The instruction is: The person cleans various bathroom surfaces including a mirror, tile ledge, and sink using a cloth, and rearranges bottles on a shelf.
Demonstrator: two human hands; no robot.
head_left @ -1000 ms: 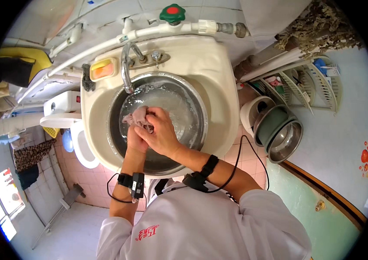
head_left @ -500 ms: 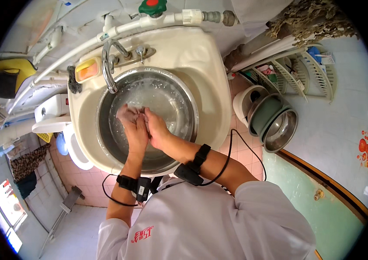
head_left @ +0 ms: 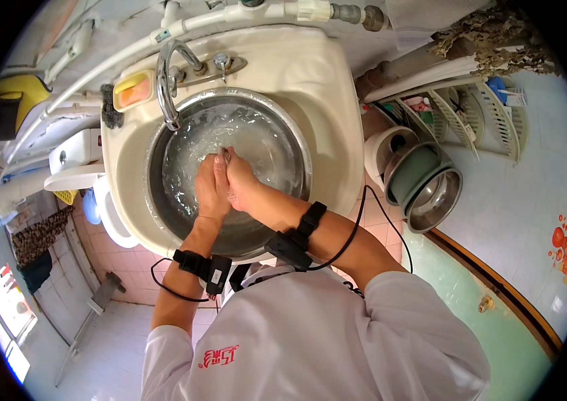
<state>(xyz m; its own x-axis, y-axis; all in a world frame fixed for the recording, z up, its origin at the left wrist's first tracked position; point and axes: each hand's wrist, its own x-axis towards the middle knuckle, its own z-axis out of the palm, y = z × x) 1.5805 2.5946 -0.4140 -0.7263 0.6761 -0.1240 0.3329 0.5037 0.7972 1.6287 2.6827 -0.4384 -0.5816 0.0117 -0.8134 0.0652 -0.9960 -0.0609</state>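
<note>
A wide stainless steel basin (head_left: 300,144) stands in the cream sink (head_left: 340,154) with rippling water in it. My left hand (head_left: 211,186) and my right hand (head_left: 243,182) are pressed together above the water, near the middle of the basin. Their fingers are closed round each other. A bit of something wet and greyish (head_left: 229,153) shows at the fingertips; most of it is hidden, so its kind is unclear. The curved chrome tap (head_left: 171,117) hangs over the basin's far left rim, beyond my hands.
A yellow soap dish (head_left: 133,91) with orange soap sits at the sink's far left corner, beside a dark scouring pad (head_left: 111,107). White pipes (head_left: 230,15) run along the wall. Right of the sink are stacked basins (head_left: 430,187) and a corner rack (head_left: 470,117).
My hands have drawn closer together and turned, with the fingers tighter. The pale greyish stuff that showed at the left fingers is now mostly covered. My view has shifted slightly.
</note>
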